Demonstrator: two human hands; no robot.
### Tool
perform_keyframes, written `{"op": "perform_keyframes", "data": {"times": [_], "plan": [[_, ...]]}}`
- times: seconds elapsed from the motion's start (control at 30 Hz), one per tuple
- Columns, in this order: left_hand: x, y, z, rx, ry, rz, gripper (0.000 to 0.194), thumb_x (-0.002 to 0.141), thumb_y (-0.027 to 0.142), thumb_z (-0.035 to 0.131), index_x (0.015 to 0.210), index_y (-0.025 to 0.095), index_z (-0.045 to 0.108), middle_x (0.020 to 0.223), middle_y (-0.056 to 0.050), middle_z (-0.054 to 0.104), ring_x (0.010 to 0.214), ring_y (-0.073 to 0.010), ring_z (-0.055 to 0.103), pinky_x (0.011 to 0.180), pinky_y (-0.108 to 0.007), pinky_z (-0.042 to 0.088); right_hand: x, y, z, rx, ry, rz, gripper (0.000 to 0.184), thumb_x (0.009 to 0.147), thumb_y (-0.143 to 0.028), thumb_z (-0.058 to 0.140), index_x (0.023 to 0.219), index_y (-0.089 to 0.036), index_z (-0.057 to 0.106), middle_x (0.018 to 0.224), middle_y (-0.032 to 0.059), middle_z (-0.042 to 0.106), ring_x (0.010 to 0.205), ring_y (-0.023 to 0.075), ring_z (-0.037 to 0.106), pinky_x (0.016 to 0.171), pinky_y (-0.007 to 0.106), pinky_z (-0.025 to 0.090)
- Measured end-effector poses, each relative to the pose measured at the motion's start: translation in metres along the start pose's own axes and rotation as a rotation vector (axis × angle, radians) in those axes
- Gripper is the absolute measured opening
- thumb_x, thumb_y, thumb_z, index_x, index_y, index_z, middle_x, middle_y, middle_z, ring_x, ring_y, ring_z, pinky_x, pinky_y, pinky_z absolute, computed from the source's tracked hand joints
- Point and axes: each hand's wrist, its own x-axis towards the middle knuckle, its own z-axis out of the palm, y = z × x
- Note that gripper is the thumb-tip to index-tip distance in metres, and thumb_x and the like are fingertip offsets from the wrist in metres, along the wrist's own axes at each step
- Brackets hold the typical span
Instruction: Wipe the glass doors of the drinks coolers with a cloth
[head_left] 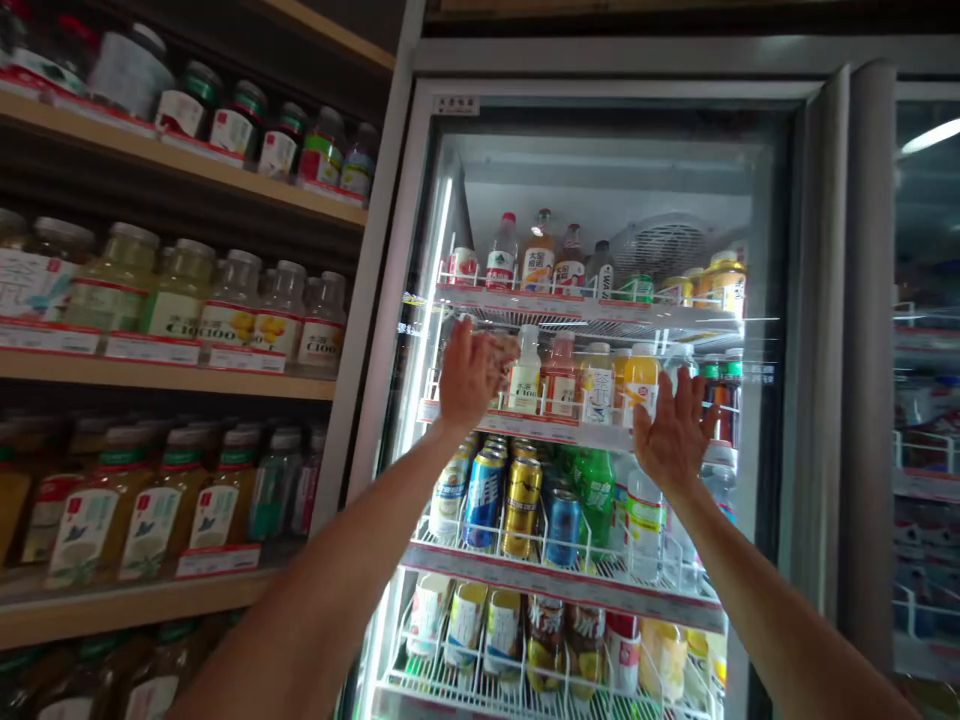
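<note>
Both my arms stretch up toward a lit glass-fronted drinks fridge. My left hand is raised with its fingers apart, in front of the left end of the second shelf, partly hiding bottles there. Beside it stand a pale yellow bottle and a pinkish bottle. At the right end of that shelf, my right hand is spread wide and holds nothing. An orange juice bottle shows just left of it. Whether either hand touches the glass, I cannot tell.
Inside the fridge, lower racks carry a blue can, a gold can and a green bottle. Wooden shelves full of bottles stand at left. Another glass-fronted fridge is at right, past a grey upright.
</note>
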Motion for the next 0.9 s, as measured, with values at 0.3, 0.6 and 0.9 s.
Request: {"op": "perform_keyframes", "data": {"times": [0.3, 0.6, 0.9], "plan": [[-0.01, 0.07, 0.028, 0.066, -0.073, 0.188, 0.038, 0.084, 0.03, 0.049, 0.122, 0.027, 0.048, 0.132, -0.007, 0.043, 0.128, -0.0279, 0.035, 0.107, -0.05, 0.027, -0.005, -0.004, -0.01, 0.036, -0.072, -0.103, 0.057, 0.088, -0.043, 0.035, 0.14, -0.019, 0.026, 0.147, 0.0137, 0.025, 0.136, 0.0282, 0.018, 0.107, 0.052, 0.017], [0.016, 0.006, -0.003, 0.187, -0.034, -0.056, 0.054, 0.083, 0.015, 0.038, 0.136, 0.019, 0.032, 0.14, -0.006, 0.038, 0.135, -0.0256, 0.023, 0.109, -0.05, 0.025, -0.006, -0.007, -0.011, 0.068, -0.074, -0.072, 0.056, 0.088, -0.041, 0.036, 0.14, -0.02, 0.026, 0.147, 0.0122, 0.024, 0.136, 0.0288, 0.019, 0.107, 0.054, 0.016], [0.015, -0.022, -0.016, 0.209, -0.076, -0.049, 0.04, 0.086, 0.024, 0.034, 0.123, 0.018, 0.048, 0.14, -0.008, 0.038, 0.134, -0.0254, 0.025, 0.11, -0.048, 0.023, -0.005, -0.005, -0.011, 0.088, -0.05, -0.071, 0.053, 0.088, -0.041, 0.036, 0.137, -0.02, 0.032, 0.146, 0.0122, 0.028, 0.136, 0.0269, 0.021, 0.108, 0.05, 0.016]]}}
